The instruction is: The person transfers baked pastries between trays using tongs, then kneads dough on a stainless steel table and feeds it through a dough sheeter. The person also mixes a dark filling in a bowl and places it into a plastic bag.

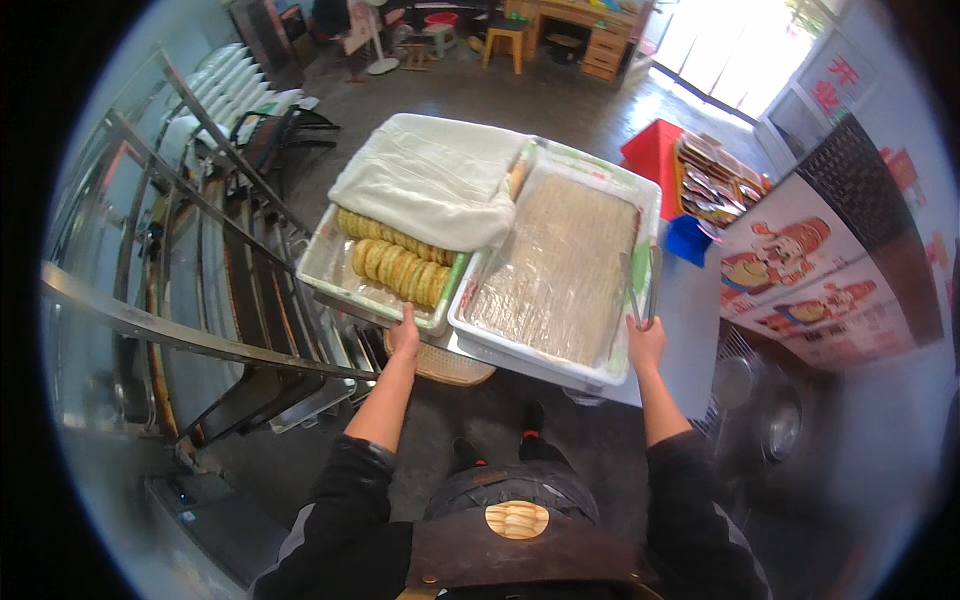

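Metal tongs (654,282) across white tray (535,355) rim

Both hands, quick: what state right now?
Left hand: at the near edge of the left tray; grip can't be told.
Right hand: at the near end of the metal tongs; grip can't be told.

The left tub (352,303) and right tub (520,348) are coloured white and marked with green, the cloth (430,180) is toned off-white, and the pastries (398,270) are tinged yellow, green and brown. The worktop (690,340) is toned pale grey, the pale panel (790,265) is printed with red-and-yellow figures, and the black sleeves (355,485) are striped with grey.
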`<state>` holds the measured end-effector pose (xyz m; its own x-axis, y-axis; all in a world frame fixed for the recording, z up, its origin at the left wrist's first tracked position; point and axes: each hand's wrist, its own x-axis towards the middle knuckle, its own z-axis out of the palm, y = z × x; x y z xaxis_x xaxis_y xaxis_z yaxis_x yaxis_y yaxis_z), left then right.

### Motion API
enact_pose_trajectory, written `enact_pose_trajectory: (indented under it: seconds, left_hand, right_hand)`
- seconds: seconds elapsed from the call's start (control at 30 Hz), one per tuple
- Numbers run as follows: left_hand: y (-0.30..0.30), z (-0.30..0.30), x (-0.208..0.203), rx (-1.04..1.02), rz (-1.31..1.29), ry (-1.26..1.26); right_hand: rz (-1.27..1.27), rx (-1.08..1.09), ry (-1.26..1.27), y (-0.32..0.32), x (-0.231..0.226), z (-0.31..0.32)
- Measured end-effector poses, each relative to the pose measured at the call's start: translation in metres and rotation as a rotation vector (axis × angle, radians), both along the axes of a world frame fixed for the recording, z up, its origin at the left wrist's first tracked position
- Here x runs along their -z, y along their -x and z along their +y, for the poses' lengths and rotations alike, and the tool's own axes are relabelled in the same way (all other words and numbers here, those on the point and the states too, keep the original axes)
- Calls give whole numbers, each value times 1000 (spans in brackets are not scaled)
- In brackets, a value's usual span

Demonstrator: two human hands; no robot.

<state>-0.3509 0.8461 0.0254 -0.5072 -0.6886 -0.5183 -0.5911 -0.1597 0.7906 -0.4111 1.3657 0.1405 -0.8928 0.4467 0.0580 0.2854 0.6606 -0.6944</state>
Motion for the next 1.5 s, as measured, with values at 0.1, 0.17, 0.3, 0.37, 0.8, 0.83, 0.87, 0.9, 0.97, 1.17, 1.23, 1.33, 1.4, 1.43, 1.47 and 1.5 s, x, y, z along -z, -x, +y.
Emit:
enact_pose_trajectory:
  seconds: [0.1, 0.17, 0.3, 0.37, 0.8, 0.83, 0.87, 0.9, 0.97, 1.17, 1.23, 1.33, 1.4, 1.43, 1.47, 1.5]
  left_hand:
    - [-48, 0, 11, 30, 189, 4]
    - [-104, 0, 28, 86, 244, -145]
    - [-280, 16, 65, 167, -59, -298]
    - [-382, 29, 72, 104, -324, -324]
    - [-735, 304, 23, -601, -391, -632]
    - [-743, 327, 18, -535, -466, -719]
    - [-751, 344, 13, 16, -459, -360]
    - [-756, 360, 11, 544, -586, -49]
    - [-770, 398, -3, 685, -645, 191]
    - [-801, 457, -15, 543, -894, -166]
    - [-811, 470, -10, 461, -980, -419]
    - [-816, 492, 0, -873, -326, -813]
    - [-817, 500, 10, -1240, 14, -943]
    - [-814, 502, 16, -1258, 70, -899]
    - [-817, 500, 23, -1196, -2, -851]
    - [-821, 496, 30, -1109, -59, -798]
  right_hand:
    - [93, 36, 22, -37, -2, 15]
    - [100, 51, 50, -71, -4, 22]
    - [-2, 4, 80, -126, -15, 36]
    - [29, -71, 41, -144, -17, 39]
    - [-11, -854, 478, -177, -54, -133]
    - [-138, -836, 499, -134, -60, -155]
    - [13, -801, 457, -86, -63, -189]
    - [108, -831, 330, -32, -69, -217]
    - [274, -790, 231, 63, -71, -278]
    - [-3, -622, -384, 168, -31, -374]
    - [364, -708, -612, 122, -15, -389]
    - [593, -1057, -424, 4, -1, -392]
    - [649, -1226, -210, -97, 13, -391]
    - [598, -1349, -132, -146, 20, -390]
    - [632, -1599, -35, -196, 26, -385]
    - [518, -1691, -23, -247, 36, -387]
